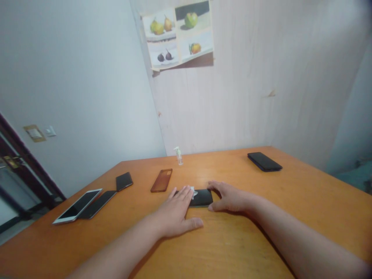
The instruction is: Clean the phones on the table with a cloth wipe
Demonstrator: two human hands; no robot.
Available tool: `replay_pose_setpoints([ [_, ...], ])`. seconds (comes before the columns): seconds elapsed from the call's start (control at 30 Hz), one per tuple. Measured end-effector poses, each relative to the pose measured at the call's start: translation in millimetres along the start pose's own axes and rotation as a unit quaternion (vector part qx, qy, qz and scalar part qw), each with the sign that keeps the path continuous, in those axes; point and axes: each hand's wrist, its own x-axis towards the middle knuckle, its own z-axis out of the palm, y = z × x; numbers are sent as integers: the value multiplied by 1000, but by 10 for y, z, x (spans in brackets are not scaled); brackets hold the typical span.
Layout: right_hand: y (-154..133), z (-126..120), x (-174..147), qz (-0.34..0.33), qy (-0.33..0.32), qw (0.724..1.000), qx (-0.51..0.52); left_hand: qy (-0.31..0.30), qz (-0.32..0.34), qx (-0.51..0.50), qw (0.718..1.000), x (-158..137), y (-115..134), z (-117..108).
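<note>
A black phone lies flat on the wooden table in front of me, its long side running left to right. My left hand rests flat over the phone's left part, fingers stretched and thumb apart. By its fingertips a small crumpled white piece, perhaps tissue, shows on the phone's surface; how much lies under the fingers is hidden. At the phone's right end, my right hand grips it, thumb at the near corner and fingers at the far one.
Beyond the hands are a brown phone case and a small clear pump bottle. To the left lie a white-framed tablet, a dark slab-like device and a smaller dark one. A black wallet-like case sits far right on the table.
</note>
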Motion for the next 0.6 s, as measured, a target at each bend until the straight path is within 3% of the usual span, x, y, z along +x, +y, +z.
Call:
replay_pose_setpoints([
  [0.17,-16,16,18,-13,-5,1000,10,3,69,-24,997,241,307,12],
  [0.3,-35,17,22,-18,-5,1000,9,-1,85,-28,996,221,386,-7],
  [0.4,-36,7,20,-7,-2,1000,-3,-11,61,-12,998,94,281,-45],
  [0.6,-109,-42,-16,-2,-5,1000,7,0,-16,23,1000,-200,-159,-34],
])
